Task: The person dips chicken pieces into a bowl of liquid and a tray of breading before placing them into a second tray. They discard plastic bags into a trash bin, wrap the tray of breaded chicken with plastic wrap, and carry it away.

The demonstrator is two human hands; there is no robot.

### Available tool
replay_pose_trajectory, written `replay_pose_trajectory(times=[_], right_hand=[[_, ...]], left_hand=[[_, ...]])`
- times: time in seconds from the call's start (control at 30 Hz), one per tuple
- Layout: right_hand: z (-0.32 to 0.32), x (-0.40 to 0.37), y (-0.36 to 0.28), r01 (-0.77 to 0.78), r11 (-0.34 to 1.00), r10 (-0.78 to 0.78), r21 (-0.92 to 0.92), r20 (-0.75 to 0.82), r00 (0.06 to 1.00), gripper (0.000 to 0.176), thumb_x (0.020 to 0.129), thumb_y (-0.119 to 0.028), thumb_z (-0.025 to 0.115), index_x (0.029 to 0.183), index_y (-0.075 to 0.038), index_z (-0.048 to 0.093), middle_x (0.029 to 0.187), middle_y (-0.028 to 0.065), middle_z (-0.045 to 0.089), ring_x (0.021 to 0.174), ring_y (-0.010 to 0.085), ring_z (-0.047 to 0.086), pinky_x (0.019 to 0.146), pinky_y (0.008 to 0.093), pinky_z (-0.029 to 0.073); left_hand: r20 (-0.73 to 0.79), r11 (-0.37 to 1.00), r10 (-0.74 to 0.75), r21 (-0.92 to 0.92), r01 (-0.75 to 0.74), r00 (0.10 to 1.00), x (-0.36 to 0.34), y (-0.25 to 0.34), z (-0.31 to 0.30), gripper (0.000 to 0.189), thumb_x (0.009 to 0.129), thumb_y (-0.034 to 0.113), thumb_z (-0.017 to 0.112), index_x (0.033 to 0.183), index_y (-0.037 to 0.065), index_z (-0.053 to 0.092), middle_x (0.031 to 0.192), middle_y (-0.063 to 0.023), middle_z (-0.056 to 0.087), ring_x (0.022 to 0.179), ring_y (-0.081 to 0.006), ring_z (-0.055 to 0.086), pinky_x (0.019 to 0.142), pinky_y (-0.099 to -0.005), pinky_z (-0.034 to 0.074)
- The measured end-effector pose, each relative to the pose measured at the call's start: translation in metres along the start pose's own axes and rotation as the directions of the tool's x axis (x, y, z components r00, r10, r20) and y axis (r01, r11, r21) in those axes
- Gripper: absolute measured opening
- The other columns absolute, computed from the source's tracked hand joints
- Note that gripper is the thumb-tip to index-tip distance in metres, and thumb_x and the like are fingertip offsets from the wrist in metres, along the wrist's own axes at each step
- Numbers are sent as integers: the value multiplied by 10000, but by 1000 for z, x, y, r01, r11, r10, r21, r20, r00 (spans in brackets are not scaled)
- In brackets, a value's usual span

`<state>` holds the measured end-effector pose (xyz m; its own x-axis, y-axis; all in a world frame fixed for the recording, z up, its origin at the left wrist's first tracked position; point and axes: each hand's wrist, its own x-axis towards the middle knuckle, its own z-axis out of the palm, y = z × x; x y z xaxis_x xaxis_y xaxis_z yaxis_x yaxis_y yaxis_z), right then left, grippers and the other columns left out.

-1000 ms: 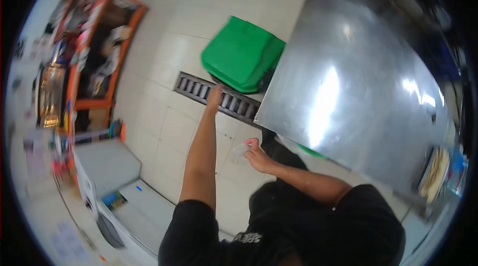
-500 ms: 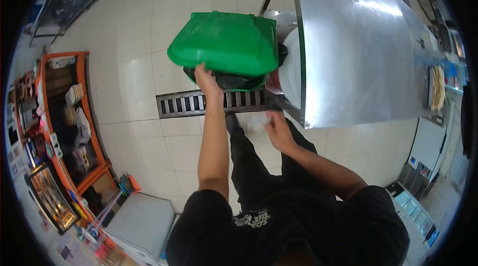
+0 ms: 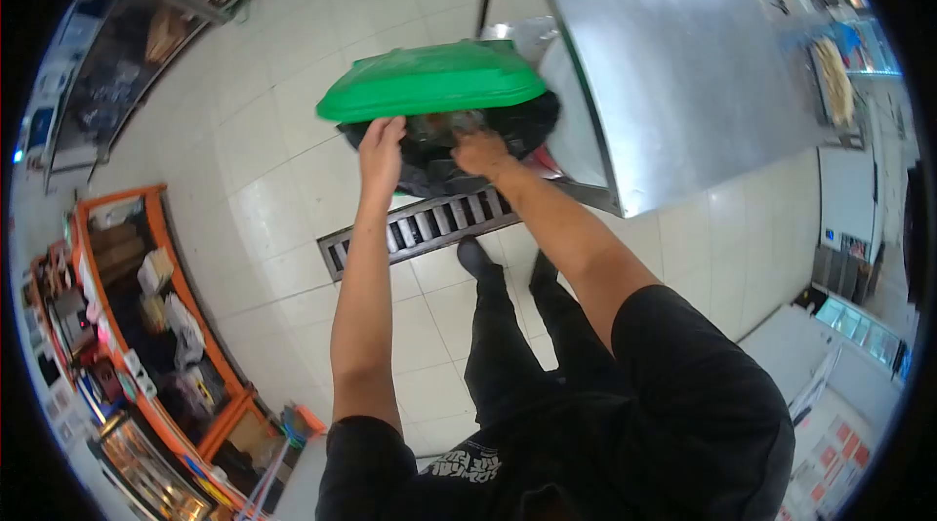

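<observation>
A green bin lid (image 3: 434,80) is tilted up at its front edge, and my left hand (image 3: 381,152) grips that edge. Under it, a black bin liner (image 3: 429,170) bulges around the mouth of the bin. My right hand (image 3: 482,152) reaches into the gap between lid and liner, its fingers curled. Something pale and see-through shows at those fingertips, too blurred to name. Most of the bin's body is hidden by the liner and lid.
A steel table (image 3: 673,72) stands close on the right, its corner near my right forearm. Beneath the bin runs a metal floor drain grate (image 3: 429,228). To the left is an orange-framed cabinet (image 3: 161,306) with goods inside.
The lid's front edge has risen, showing more of the liner. My right hand has moved from beside the table's corner up and left into the bin opening.
</observation>
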<state>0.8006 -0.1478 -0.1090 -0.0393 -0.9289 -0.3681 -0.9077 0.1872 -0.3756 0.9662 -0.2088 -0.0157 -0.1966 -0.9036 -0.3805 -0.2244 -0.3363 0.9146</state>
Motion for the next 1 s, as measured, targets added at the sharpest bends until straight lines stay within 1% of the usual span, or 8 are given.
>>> replay_pose_trajectory(times=[0.1, 0.27, 0.3, 0.4, 0.47, 0.63, 0.77, 1.0], right_hand=[[-4, -60, -7, 173, 983, -174, 54, -3, 985, 162, 739, -148, 541, 726, -19, 636, 901, 183, 619, 807, 307, 630, 663, 465, 506], [-21, -247, 42, 132, 861, -204, 492, 94, 974, 194, 855, -165, 510, 998, -52, 573, 1048, 161, 581, 991, 333, 552, 865, 415, 447], [-38, -287, 66, 140, 801, -196, 582, 35, 980, 194, 865, -171, 514, 1007, -53, 572, 1043, 151, 583, 971, 333, 559, 847, 411, 454], [-65, -399, 169, -14, 785, 36, 620, -24, 999, 202, 818, -160, 562, 994, -65, 587, 941, 143, 630, 914, 332, 599, 789, 413, 481], [-56, -463, 237, -215, 759, 338, 615, -90, 937, 170, 802, -147, 580, 944, -57, 603, 891, 150, 642, 866, 336, 612, 754, 420, 492], [-45, -592, 402, -471, 551, 782, 689, -230, 579, 187, 803, -215, 592, 785, -37, 648, 728, 152, 643, 717, 337, 628, 666, 414, 499], [-44, -645, 518, -522, 363, 901, 772, -149, 407, 292, 808, -295, 585, 706, -27, 643, 660, 154, 633, 657, 316, 634, 626, 411, 499], [-187, -599, 724, -355, 498, 866, 791, -429, 257, 306, 817, -280, 549, 675, -8, 549, 636, 137, 618, 590, 242, 618, 573, 372, 487]], left_hand=[[-15, 979, -63, -193, 59, 998, -4, -57, 3, 320, 884, 275, 560, 1135, 76, 567, 1042, -73, 621, 961, -172, 586, 786, -274, 417], [-101, 968, -198, -175, 179, 975, -45, -104, 21, 395, 886, 217, 538, 1181, -42, 495, 1104, -124, 546, 925, -191, 519, 806, -311, 423], [-243, 983, 52, -157, -92, 969, -62, -106, 37, 298, 897, 183, 520, 1073, -56, 494, 1008, -126, 540, 866, -180, 508, 793, -314, 416], [-521, 984, 176, 69, -165, 835, -118, -39, 126, 180, 906, 145, 498, 962, -23, 467, 905, -88, 503, 821, -168, 482, 760, -303, 411], [-413, 884, 439, 38, -466, 798, -150, -4, 200, 107, 901, 101, 486, 911, 4, 440, 846, -63, 458, 792, -153, 455, 733, -296, 406], [103, 872, 466, 114, -475, 879, -200, 56, 431, 140, 870, 84, 520, 1001, 35, 511, 903, -44, 516, 838, -141, 505, 749, -274, 428], [671, 783, 381, 131, -608, 636, -239, 98, 579, 239, 855, 114, 591, 1067, 18, 535, 934, -69, 586, 849, -139, 557, 749, -268, 450], [755, 731, 355, 143, -667, 551, -184, 184, 743, 278, 889, 194, 556, 1099, 14, 539, 934, -63, 601, 873, -147, 564, 763, -281, 448]])
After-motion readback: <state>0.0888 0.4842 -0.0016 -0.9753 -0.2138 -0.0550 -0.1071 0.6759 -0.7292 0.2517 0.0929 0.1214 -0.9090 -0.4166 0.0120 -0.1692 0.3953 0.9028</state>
